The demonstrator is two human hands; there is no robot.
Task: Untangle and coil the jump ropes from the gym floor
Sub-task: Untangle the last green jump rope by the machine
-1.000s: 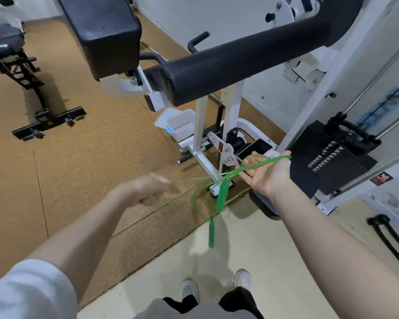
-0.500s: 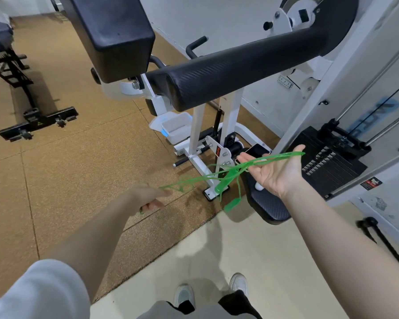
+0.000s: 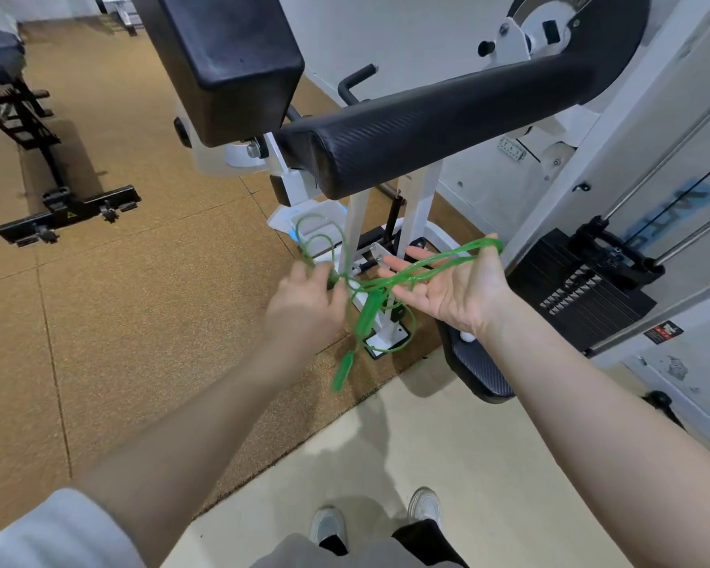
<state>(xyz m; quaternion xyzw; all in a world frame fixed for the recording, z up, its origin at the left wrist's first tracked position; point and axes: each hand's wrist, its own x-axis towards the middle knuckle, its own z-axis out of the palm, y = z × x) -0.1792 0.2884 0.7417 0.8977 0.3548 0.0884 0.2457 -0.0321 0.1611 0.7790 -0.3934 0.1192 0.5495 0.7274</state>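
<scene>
A green jump rope (image 3: 435, 262) hangs in the air between my two hands. Several strands lie across the upturned palm of my right hand (image 3: 451, 289), whose fingers are spread straight, and loop round its thumb side. My left hand (image 3: 304, 305) is seen from the back and grips the rope near the middle, with loose loops rising above it. Two green handles (image 3: 367, 317) dangle below the hands, the lower one blurred.
A white weight machine with black pads (image 3: 427, 129) stands right ahead, its weight stack (image 3: 591, 289) at the right and a footrest pad (image 3: 476, 366) under my right wrist. A black bench (image 3: 38, 157) is at the far left on cork flooring (image 3: 140, 321).
My left hand has moved right, close to my right hand, bringing rope with it. Loops now rise above the left hand. The handles have swung lower.
</scene>
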